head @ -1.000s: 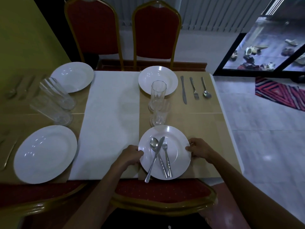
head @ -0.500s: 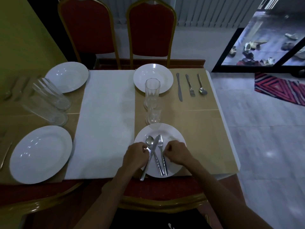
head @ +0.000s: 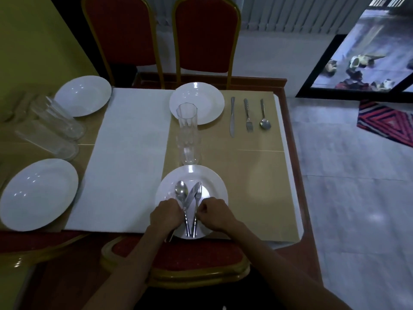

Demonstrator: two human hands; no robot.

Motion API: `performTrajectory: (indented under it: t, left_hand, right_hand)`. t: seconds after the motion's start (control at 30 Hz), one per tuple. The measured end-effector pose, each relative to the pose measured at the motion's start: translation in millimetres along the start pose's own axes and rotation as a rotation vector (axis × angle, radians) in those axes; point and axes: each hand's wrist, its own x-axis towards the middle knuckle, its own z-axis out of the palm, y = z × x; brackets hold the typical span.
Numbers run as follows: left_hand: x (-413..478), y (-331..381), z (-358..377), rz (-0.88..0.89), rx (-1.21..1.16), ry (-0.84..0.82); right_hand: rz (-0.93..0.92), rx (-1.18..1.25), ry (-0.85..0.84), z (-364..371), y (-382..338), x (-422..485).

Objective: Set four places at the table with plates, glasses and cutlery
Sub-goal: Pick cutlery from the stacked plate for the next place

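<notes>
- near plate sits on tan mat at table's near edge, just beyond red chair seat
- on it: spoon at left, knife slanting across spoon's handle, fork at right, heads pointing away
- l. hand over plate's left part, fingers curled together atop knife handle where it crosses spoon; can't tell if it truly grips; handle end pokes out under wrist
- r. hand: thumb + fingertips pinched on fork handle
- tall glass and lower glass stand one behind other btwn near plate and far plate
- r. of far plate, in a row, apart: 2nd knife, 2nd fork, 2nd spoon
- left side: back-left plate, front-left plate, blurred glasses btwn them; white runner down the middle
</notes>
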Motion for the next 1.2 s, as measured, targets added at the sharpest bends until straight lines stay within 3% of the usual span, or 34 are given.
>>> performTrajectory:
  t: [0.17, 0.3, 0.5, 0.6, 0.73, 0.87, 1.2]
  left_hand:
    - [-6, 6, -2, -0.119, -0.029, -0.019]
    - [-25, 32, -19, -0.146, -0.122, 0.056]
    - [-26, 104, -5, 0.035, -0.368, 0.023]
    - [-23, 135, 16, 0.088, -0.456, 0.005]
    - [-22, 159, 34, 0.108, -0.466, -0.015]
    - [-20, 153, 40, 0.094, -0.438, -0.011]
    - [-26, 77, 7, -0.008, -0.617, 0.075]
  right_hand:
    - [-0.071, -0.028, -0.036, -12, 3, -7]
    - [-0.107, 0.105, -0.061, -22, 19, -14]
    - [-0.139, 0.215, 0.072, -48, 55, -35]
    - [-0.048, 0.264, 0.154, -61, 85, -41]
    - [0.077, 0.307, 0.138, -70, 110, -39]
    - [0.138, 0.264, 0.092, -68, 119, -25]
    - [0.236, 0.133, 0.118, -56, 102, 5]
